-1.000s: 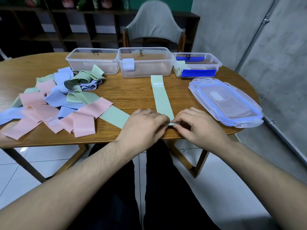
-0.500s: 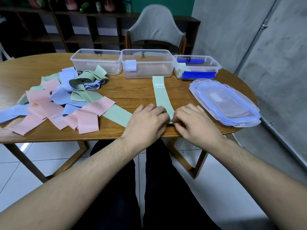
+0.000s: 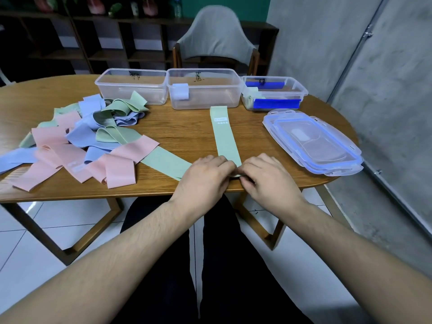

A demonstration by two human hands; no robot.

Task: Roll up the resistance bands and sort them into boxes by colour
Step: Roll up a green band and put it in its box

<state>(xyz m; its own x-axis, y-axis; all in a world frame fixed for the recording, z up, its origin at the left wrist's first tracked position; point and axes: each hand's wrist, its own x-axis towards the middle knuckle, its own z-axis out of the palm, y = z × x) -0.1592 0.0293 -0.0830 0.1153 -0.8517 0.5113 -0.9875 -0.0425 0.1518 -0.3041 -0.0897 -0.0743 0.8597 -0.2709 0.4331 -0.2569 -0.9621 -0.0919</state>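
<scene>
My left hand point(image 3: 205, 177) and my right hand point(image 3: 268, 177) meet at the near edge of the oval wooden table point(image 3: 187, 134), fingertips pinched together on the near end of a long pale green resistance band point(image 3: 225, 134). A small tight roll of that band shows between my fingertips, so both hands are closed on it. The rest of the band lies flat, running away from my hands toward the middle clear plastic box point(image 3: 203, 88), with a small white label near its far end.

Measured from that middle box: it holds one rolled pale blue band point(image 3: 181, 91) against its front wall. Just left of it stands another clear plastic box point(image 3: 132, 86), and I cannot tell whether anything is in it. Just right of it stands a lower clear box with blue clips point(image 3: 274, 93), holding a rolled green band point(image 3: 251, 98) at its left end. In front of that right-hand box, a stack of clear lids with blue seals point(image 3: 313, 142) rests near the table's right edge. Well to the left and nearer me than the middle box sprawls a loose heap of pink, blue and green bands point(image 3: 81, 141), one flat green band point(image 3: 166, 161) from it reaching to my left hand.
</scene>
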